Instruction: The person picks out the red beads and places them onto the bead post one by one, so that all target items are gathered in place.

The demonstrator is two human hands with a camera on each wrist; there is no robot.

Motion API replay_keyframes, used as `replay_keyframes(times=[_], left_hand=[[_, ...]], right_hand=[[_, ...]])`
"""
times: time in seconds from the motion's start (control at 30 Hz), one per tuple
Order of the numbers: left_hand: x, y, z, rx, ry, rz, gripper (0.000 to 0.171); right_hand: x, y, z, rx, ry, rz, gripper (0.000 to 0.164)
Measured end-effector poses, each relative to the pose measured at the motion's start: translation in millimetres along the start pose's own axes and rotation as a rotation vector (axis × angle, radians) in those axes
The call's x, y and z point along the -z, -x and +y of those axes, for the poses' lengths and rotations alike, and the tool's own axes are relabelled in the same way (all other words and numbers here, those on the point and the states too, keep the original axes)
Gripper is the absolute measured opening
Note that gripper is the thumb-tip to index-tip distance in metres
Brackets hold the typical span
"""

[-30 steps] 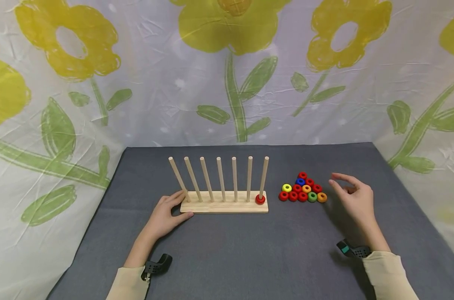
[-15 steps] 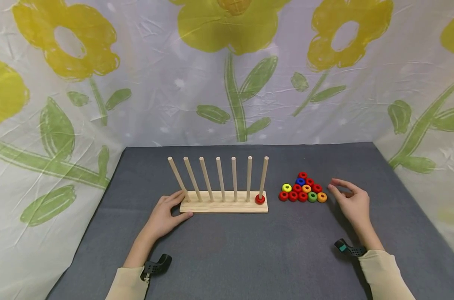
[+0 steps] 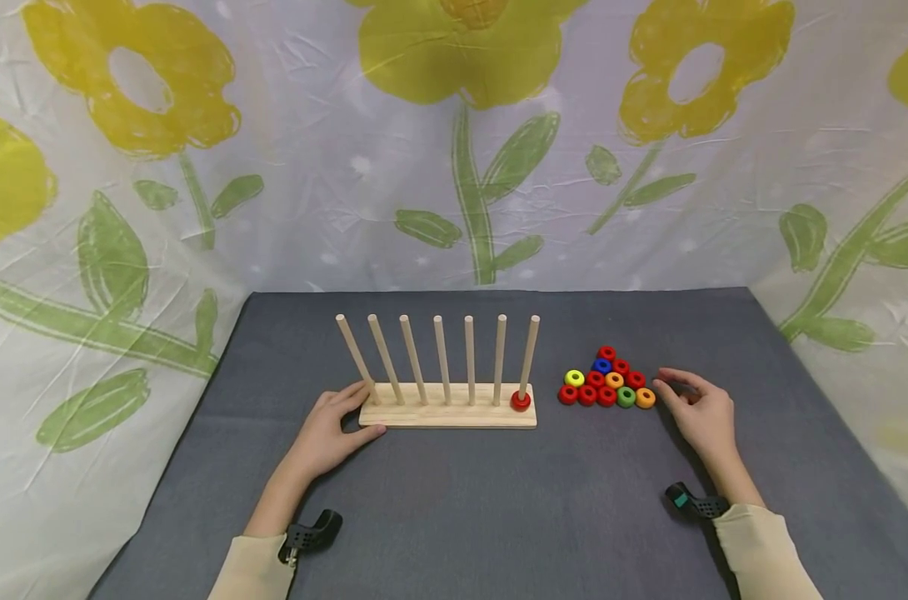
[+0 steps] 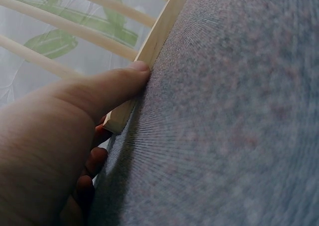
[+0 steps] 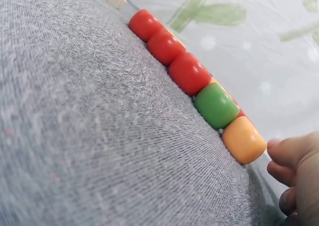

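Observation:
A wooden peg stand [image 3: 439,418] with several upright pegs stands on the table. One red bead [image 3: 521,402] sits at the foot of its rightmost peg. My left hand [image 3: 326,435] grips the stand's left end, thumb along the front edge and fingers round the far side. To the right of the stand, several red, orange, green, blue and yellow beads lie in a triangular group. My right hand [image 3: 703,417] is beside the group, holding nothing, fingers loosely bent. In the right wrist view its thumb tip is right at the orange bead [image 5: 244,140] ending the front row.
A dark grey cloth [image 3: 484,508] covers the table. Behind and at both sides hangs a white curtain [image 3: 311,208] printed with yellow flowers. Black wrist bands [image 3: 697,502] with cameras sit on both wrists.
My right hand has moved down and slightly left, closer to the orange bead. The left hand keeps its grip on the stand, and the beads lie as before.

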State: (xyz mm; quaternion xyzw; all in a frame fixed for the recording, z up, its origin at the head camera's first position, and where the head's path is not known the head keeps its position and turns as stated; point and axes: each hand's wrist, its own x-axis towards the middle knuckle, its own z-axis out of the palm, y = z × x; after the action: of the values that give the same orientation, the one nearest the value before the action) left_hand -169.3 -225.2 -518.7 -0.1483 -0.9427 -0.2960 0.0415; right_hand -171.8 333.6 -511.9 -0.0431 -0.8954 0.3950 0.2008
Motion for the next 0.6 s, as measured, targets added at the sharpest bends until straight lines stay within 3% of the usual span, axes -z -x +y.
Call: replay_keyframes(times=[0.6], left_hand=[[-1.2,-0.1,-1.4,-0.001,-0.003,-0.003,0.078]], right_hand=[[-0.9,-3.7,6.0,0.029,0.050,-0.071,0.030]])
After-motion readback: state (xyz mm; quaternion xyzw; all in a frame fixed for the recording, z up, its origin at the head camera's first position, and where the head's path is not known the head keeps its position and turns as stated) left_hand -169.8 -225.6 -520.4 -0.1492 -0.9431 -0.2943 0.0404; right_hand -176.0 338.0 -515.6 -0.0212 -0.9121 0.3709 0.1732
